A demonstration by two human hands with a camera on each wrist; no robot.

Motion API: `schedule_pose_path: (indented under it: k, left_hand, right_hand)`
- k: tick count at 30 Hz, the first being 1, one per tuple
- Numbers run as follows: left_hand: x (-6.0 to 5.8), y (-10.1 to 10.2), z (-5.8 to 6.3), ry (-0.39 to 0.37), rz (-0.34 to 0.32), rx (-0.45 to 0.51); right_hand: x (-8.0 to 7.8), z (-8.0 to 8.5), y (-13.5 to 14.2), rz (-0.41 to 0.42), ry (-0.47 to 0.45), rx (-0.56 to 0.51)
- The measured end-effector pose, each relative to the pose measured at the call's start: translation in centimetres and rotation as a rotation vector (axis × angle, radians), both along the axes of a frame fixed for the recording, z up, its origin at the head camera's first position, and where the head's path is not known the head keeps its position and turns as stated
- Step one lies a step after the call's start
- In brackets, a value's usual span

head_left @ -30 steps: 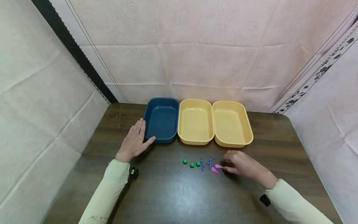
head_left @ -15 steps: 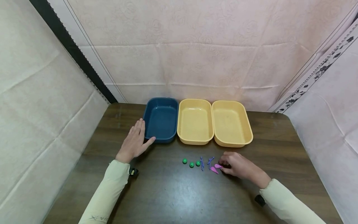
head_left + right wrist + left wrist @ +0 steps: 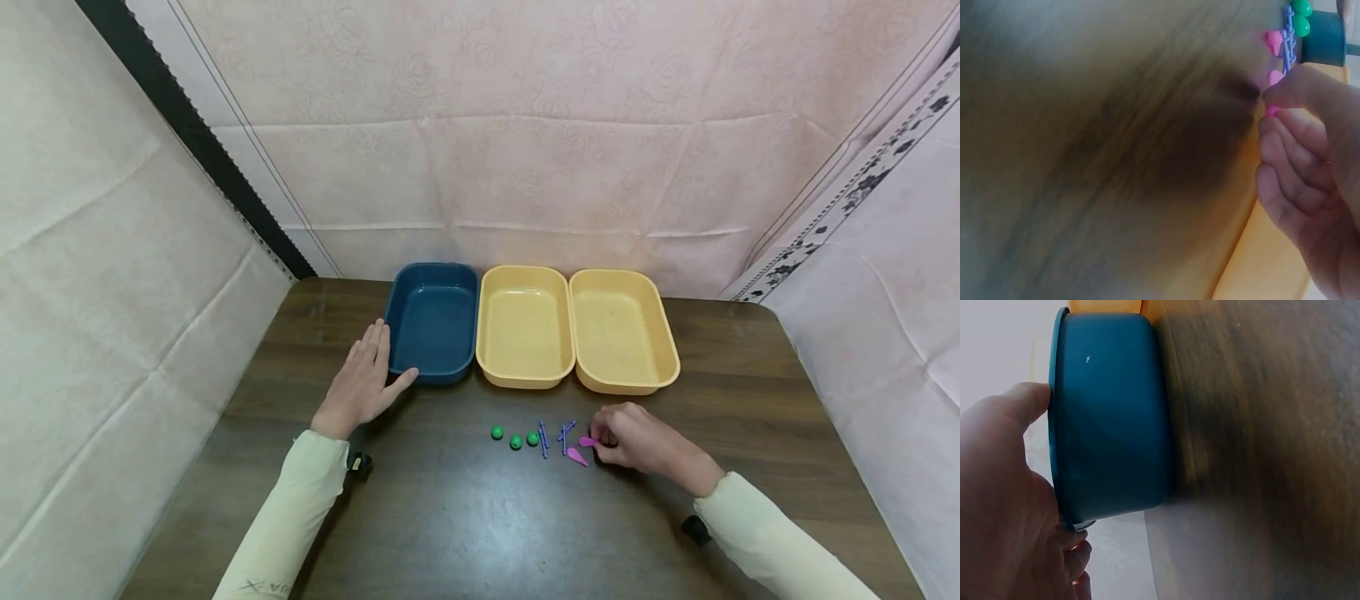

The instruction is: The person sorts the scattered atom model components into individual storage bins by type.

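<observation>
In the head view my right hand (image 3: 637, 437) pinches a pink teardrop-shaped piece (image 3: 587, 442) between thumb and index finger. The right wrist view shows part of that pink piece (image 3: 1275, 77) sticking out beyond the thumb, the other fingers loosely curled. A second pink teardrop-shaped piece (image 3: 577, 457) lies just beside it on the table. To the left are thin blue-purple sticks (image 3: 543, 440) and several green beads, one of them a green bead (image 3: 516, 442). My left hand (image 3: 360, 383), fingers extended, rests against the left rim of the blue tub (image 3: 1110, 412), thumb at its front edge.
A yellow tub (image 3: 525, 377) stands right of the blue one, with another yellow tub (image 3: 626, 379) beside it. All three line the back of the brown table (image 3: 465, 525). Pale cloth (image 3: 525, 175) hangs behind and at both sides.
My right hand has moved slightly left and its fingers have closed on the pink teardrop-shaped piece, which has shifted and turned a little. The left hand has stayed put.
</observation>
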State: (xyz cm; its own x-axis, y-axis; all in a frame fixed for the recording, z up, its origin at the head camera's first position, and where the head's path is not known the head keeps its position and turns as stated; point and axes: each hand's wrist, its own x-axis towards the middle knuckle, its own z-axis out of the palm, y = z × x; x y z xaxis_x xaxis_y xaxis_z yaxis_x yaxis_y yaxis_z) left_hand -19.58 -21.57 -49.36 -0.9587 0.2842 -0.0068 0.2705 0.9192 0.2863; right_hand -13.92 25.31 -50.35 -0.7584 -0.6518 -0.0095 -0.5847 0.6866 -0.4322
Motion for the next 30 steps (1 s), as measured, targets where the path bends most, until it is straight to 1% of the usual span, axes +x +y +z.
schedule_pose_path:
  k: [5, 8, 12, 19, 26, 30]
  left_hand:
    - [0.1, -0.1, 0.0, 0.001, 0.001, 0.009]
    - [0.1, -0.2, -0.1, -0.003, 0.005, 0.008]
    - [0.2, -0.2, -0.1, -0.002, 0.008, 0.008]
    - [0.4, -0.1, 0.0, 0.019, -0.001, 0.024]
    - [0.2, 0.1, 0.0, 0.013, -0.001, 0.023]
    - [0.1, 0.1, 0.1, 0.011, 0.0, 0.019]
  right_hand:
    - [-0.2, 0.6, 0.2, 0.014, 0.018, -0.014]
    - [-0.3, 1.2, 0.2, 0.025, 0.047, -0.025]
    - [-0.4, 2.1, 0.1, 0.032, 0.056, -0.023]
    - [-1.1, 4.0, -0.3, 0.05, 0.066, 0.015]
    - [-1.9, 6.2, -0.8, 0.057, 0.146, 0.035]
    - [-2.4, 7.6, -1.4, 0.067, 0.165, 0.037]
